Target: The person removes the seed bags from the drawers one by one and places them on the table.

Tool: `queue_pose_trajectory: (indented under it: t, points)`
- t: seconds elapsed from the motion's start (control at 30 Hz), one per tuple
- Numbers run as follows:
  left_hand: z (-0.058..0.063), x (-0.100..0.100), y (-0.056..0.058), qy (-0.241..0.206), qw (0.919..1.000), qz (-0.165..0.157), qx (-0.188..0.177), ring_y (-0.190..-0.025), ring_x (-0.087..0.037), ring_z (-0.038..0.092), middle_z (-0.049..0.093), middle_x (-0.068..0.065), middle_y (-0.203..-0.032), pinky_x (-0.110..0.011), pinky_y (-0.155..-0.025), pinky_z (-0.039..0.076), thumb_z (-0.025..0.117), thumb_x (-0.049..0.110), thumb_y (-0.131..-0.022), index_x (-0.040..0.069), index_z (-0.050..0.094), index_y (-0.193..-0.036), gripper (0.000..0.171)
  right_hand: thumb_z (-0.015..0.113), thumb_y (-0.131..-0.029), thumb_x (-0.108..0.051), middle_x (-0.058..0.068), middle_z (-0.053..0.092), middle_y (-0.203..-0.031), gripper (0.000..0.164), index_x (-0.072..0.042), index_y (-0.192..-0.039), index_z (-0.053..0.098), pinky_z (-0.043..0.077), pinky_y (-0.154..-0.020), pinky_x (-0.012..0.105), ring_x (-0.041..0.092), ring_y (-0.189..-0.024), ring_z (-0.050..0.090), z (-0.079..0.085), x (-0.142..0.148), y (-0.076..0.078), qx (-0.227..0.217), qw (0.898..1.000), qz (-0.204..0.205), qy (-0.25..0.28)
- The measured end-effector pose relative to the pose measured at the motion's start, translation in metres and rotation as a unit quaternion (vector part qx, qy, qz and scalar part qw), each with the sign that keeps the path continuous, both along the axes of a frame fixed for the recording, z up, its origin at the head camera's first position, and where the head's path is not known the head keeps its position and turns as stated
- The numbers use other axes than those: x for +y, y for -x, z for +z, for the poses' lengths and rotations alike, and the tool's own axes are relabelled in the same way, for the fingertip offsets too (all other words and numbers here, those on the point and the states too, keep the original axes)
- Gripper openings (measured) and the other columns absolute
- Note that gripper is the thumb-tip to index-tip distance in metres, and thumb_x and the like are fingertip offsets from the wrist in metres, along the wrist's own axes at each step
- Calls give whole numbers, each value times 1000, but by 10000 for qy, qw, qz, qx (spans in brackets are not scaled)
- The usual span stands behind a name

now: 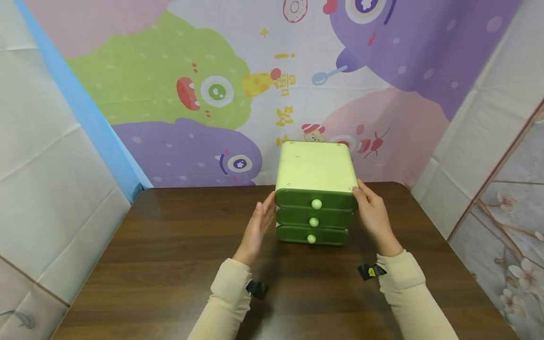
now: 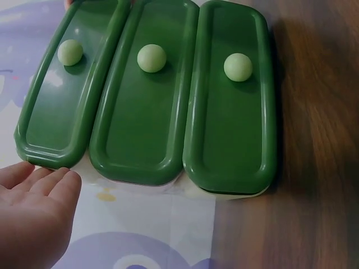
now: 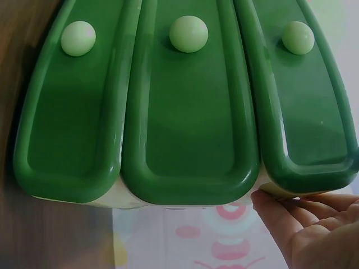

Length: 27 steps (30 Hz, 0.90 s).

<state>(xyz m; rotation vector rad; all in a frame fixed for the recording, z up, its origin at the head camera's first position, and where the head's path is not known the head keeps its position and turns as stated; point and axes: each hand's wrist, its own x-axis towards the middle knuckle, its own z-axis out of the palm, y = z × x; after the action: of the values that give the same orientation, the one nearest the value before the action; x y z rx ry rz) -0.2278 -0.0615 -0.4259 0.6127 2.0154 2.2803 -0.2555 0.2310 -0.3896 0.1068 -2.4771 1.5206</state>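
Observation:
A small drawer box (image 1: 316, 165) with a pale yellow-green top stands upright toward the back of the brown table. Its front has three dark green drawers (image 2: 148, 112), all pushed in, each with a round pale green knob (image 3: 189, 34). My left hand (image 1: 257, 229) touches the box's left side near the top drawer, its fingers fairly straight. On the opposite side, my right hand (image 1: 375, 217) rests against the upper right edge, thumb by the front top corner. The right wrist view shows those fingers (image 3: 303, 216) extended along the side of the top drawer. The box's back is hidden.
The wooden table (image 1: 178, 264) reaches back to a hanging cloth (image 1: 170, 94) printed with cartoon monsters. Pale panels (image 1: 46, 156) flank the table at left and right. A black strap device (image 1: 257, 289) is on the left wrist, and another (image 1: 371, 271) on the right.

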Motion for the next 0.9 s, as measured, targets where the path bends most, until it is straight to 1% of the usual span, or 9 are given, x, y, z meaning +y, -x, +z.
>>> queue_pose_trajectory:
  t: [0.2,0.3,0.4,0.5,0.63,0.73,0.9]
  points:
    - [-2,-9,-7,-46,9995,302,30,-149,-31,25,26,-15,-161,-48,-123,20,10,56,-104,9,25,-156,72,40,-103,-50,8,28,-160,66,-9,-154,28,22,-121,51,28,-149,23,-2,-10,2,-73,9998,190,33]
    - [-1,-14,-10,47,9983,576,63,-147,-32,29,31,-17,-158,-49,-122,23,8,54,-105,8,29,-155,71,40,-103,-51,8,29,-159,66,-10,-154,28,23,-121,50,27,-149,24,-3,-16,3,-48,9996,283,36]
    - [0,-17,-12,194,9954,929,122,-144,-33,36,38,-18,-154,-49,-120,28,8,51,-106,7,34,-153,69,40,-103,-49,7,30,-159,65,-9,-154,29,24,-121,49,26,-148,26,-4,-22,3,-14,9993,359,50]
    - [3,-21,-14,238,9910,1307,188,-139,-34,43,44,-21,-149,-50,-117,33,14,45,-108,3,40,-149,64,41,-104,-46,8,31,-159,64,-9,-154,29,25,-121,48,26,-148,27,-4,-28,3,-7,9990,435,104]
    - [4,-24,-15,117,9847,1730,156,-133,-35,50,51,-22,-143,-49,-112,39,28,35,-109,0,47,-144,53,43,-104,-45,9,32,-158,62,-10,-154,30,27,-120,48,26,-147,29,-4,-34,3,-44,9985,518,196]
    - [5,-26,-15,-7,9805,1962,108,-129,-34,54,55,-23,-139,-47,-110,43,36,29,-108,-1,51,-141,47,43,-104,-45,8,33,-158,62,-11,-154,31,27,-120,48,25,-147,30,-3,-39,1,-89,9983,536,200]
    - [5,-28,-16,-220,9748,2218,115,-124,-35,58,59,-25,-133,-44,-106,47,39,24,-108,-4,55,-136,43,44,-103,-45,5,34,-158,61,-13,-154,31,29,-120,46,23,-146,32,-2,-44,-1,-157,9981,558,186]
